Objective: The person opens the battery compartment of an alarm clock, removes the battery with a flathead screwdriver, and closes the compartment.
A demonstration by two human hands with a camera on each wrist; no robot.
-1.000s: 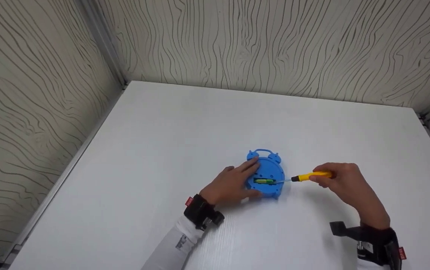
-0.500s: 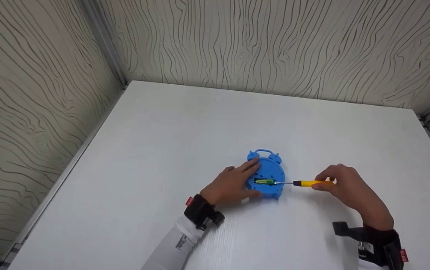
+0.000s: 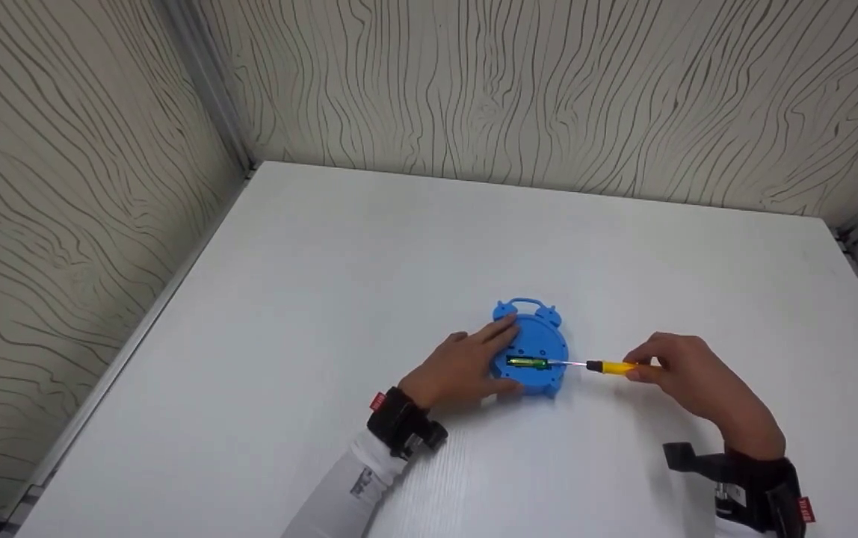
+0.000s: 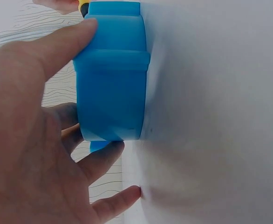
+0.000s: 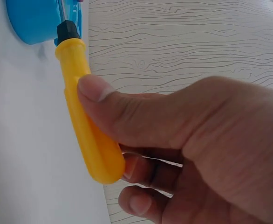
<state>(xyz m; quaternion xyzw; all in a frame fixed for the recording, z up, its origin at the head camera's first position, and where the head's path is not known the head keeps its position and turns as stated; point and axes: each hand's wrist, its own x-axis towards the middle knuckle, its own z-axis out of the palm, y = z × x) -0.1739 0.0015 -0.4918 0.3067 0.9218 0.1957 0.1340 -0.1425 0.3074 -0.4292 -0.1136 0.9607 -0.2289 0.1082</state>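
Observation:
A blue alarm clock [image 3: 537, 334] lies back side up on the white table, its twin bells pointing away from me. In its uncovered slot sits a green battery [image 3: 522, 362]. My left hand [image 3: 459, 370] holds the clock at its left side, thumb at the foot end and fingers spread over the back and edge, as the left wrist view shows of the clock's side [image 4: 111, 98]. Between thumb and fingers my right hand [image 3: 702, 385] pinches a yellow-handled screwdriver [image 5: 87, 126]. Its metal shaft reaches leftward over the clock, the tip at the battery's right end.
The white table [image 3: 339, 276] stretches out around the clock. Panels with a dark wood-grain pattern [image 3: 489, 90] rise behind it and on the left. Black camera straps [image 3: 403, 426] sit on both wrists.
My right hand has shifted slightly toward me, and the screwdriver's tip has gone to the battery's right end. The battery now looks darker and lower in the slot. My left hand stays put.

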